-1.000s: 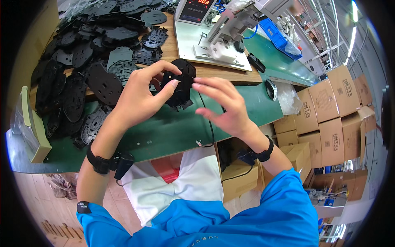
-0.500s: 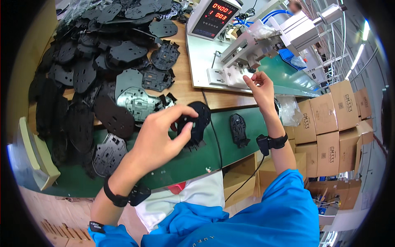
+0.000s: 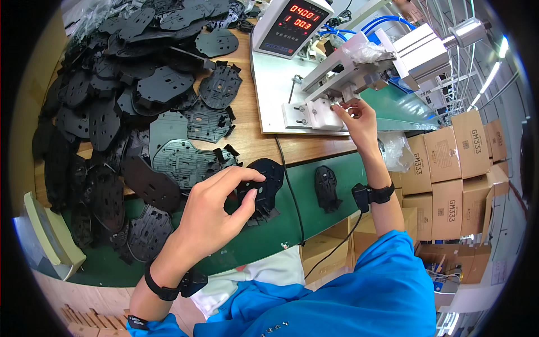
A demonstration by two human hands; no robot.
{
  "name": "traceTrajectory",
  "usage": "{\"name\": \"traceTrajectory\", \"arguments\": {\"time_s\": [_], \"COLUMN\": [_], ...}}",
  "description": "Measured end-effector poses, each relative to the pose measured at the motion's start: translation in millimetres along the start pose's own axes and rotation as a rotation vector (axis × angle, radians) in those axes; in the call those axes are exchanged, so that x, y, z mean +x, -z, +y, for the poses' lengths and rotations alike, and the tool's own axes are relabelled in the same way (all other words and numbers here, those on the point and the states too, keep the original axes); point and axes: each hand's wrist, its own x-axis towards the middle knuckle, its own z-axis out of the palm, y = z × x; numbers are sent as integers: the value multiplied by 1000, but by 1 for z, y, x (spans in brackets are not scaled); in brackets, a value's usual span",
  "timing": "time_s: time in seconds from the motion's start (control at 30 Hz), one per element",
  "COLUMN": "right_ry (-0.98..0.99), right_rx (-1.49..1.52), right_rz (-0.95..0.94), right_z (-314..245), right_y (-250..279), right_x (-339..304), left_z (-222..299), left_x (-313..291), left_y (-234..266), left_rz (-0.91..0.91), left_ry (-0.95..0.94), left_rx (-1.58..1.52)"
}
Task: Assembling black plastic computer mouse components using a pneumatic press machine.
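My left hand point(image 3: 216, 205) is over a black molded plastic plate point(image 3: 269, 177) on the green work surface. Its thumb and forefinger are apart above the plate's left part; whether the fingertips touch it is hard to tell. My right hand point(image 3: 361, 123) reaches to the small white fixture block point(image 3: 324, 114) of a bench press machine point(image 3: 359, 70). There the thumb and forefinger are pinched close together beside the block; anything between them is too small to make out. Between my arms lies another, narrower black plastic part point(image 3: 325, 188).
A large heap of black plastic plates point(image 3: 168, 84) covers the left side. A control box with a red display point(image 3: 292, 28) stands on the machine's white base point(image 3: 269, 95). A black cable point(image 3: 289, 191) crosses the green surface. Cardboard boxes point(image 3: 443, 163) are stacked at right.
The whole view has shifted slightly, with the heap sitting lower in the picture. My left hand remains over the plate and my right hand remains at the fixture; both poses look nearly the same.
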Motion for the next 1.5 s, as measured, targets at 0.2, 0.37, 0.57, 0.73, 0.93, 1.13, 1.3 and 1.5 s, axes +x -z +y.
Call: {"name": "traceTrajectory", "arguments": {"time_s": [0.2,0.37,0.57,0.73,0.93,1.13,1.3,1.5], "right_ry": [-5,-21,50,-39,9,2,18,58], "right_rx": [4,-1,31,31,159,154,87,122], "right_rz": [-4,-4,59,52,37,43,48,69], "right_z": [-2,-2,8,7,9,2,3,1], "right_y": [0,-1,-6,-6,-12,-12,-11,-13], "right_x": [0,1,6,7,15,11,11,10], "left_z": [1,-1,-4,-4,-3,-2,-2,-6], "left_x": [0,1,0,0,0,0,-1,0], "left_y": [0,3,2,3,3,4,4,4], "left_rz": [-10,-22,-9,-17,-25,-27,-24,-6], "left_ry": [15,-36,-72,-55,-28,-41,-41,-75], "left_rx": [-21,15,15,6,-12,-3,-2,0]}}
